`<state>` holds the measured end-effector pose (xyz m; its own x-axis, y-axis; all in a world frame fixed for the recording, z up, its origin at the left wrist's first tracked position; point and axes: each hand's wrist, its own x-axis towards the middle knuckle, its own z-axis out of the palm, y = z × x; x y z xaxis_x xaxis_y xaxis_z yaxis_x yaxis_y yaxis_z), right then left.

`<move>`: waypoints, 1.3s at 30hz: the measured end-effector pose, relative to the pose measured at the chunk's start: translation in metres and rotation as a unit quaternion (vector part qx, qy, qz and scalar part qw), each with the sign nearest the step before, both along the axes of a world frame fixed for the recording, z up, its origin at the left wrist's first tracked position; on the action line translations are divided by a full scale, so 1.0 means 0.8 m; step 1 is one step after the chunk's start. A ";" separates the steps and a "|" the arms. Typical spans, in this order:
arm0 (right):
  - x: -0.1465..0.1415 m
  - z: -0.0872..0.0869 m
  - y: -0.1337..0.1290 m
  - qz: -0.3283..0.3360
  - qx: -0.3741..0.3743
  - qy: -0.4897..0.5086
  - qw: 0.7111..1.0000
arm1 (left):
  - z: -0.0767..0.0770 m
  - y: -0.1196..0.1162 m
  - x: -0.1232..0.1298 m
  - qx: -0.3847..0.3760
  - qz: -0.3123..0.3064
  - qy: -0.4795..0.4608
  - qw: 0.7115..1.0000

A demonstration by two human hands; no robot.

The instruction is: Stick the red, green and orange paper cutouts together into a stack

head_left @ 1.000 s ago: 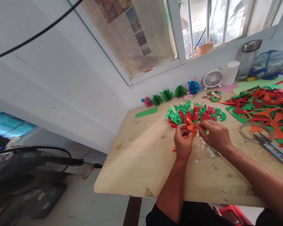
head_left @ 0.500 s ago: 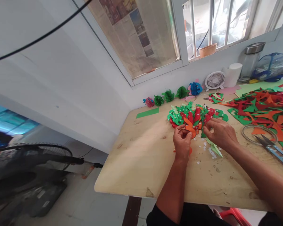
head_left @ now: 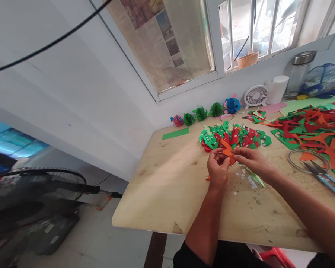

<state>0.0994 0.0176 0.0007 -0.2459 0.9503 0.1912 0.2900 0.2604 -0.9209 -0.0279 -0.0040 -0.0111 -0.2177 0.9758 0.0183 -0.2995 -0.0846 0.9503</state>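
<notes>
Between thumb and fingers my left hand (head_left: 218, 165) pinches an orange paper cutout (head_left: 227, 149), raised a little over the table. My right hand (head_left: 251, 160) closes its thumb and forefinger on the right edge of the same cutout. Just beyond both hands lies a heap of green and red paper cutouts (head_left: 212, 137), many with small white squares on them. Beside my right hand are loose white squares (head_left: 249, 178) and a pale green paper piece (head_left: 257, 179). Another bit of orange paper is partly hidden under my left wrist.
Snips (head_left: 325, 180) and a metal ring (head_left: 290, 158) lie at the right, near a pile of paper scraps (head_left: 318, 130). Along the wall stand folded paper figures (head_left: 201, 113), a small white fan (head_left: 256, 96) and a glass bottle (head_left: 297, 76). A green strip (head_left: 175, 134) lies at the left.
My right hand has moved left from the heap to the orange cutout and now grips its edge. The left hand keeps its hold. The view has shifted slightly.
</notes>
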 end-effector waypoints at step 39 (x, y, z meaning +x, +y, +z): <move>0.004 -0.003 0.002 0.022 -0.187 0.205 0.961 | 0.008 -0.006 0.002 -0.055 -0.035 -0.016 0.998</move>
<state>0.1029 0.0196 -0.0020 -0.2634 0.9620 -0.0724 -0.1200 -0.1071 -0.9870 -0.0264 -0.0085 -0.0051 -0.1471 0.9844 -0.0965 -0.3311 0.0430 0.9426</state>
